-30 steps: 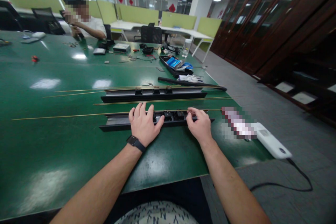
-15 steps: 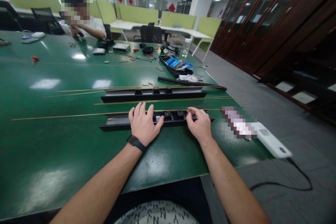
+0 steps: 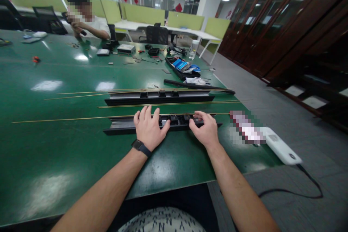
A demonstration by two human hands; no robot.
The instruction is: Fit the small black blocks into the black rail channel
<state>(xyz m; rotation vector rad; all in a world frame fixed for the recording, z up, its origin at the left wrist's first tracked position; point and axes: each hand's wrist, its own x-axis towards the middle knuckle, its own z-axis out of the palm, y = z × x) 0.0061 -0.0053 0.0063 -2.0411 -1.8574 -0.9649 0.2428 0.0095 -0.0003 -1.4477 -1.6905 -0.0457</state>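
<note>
A long black profile [image 3: 119,131] with a silvery channel lies in front of me on the green table. My left hand [image 3: 149,127] rests flat over its left half, fingers spread. Near the right end is my right hand [image 3: 206,128], its fingers bent and its thumb apart from them at the channel; nothing can be made out between them. Small black blocks [image 3: 174,119] sit in the channel between the two hands. A thin brass-coloured rod [image 3: 59,120] runs along the far side of the profile, partly behind my fingers.
Beyond lies a second black profile [image 3: 160,99] with more thin rods around it. A white power bank [image 3: 282,145] with a cable is at the right edge. Farther back are a glove [image 3: 197,81], a black tray [image 3: 187,74] and a seated person [image 3: 95,29].
My right thumb has moved left and away from the fingers, which were closer together before. My left hand stays in place. The person across the table has shifted their hands slightly.
</note>
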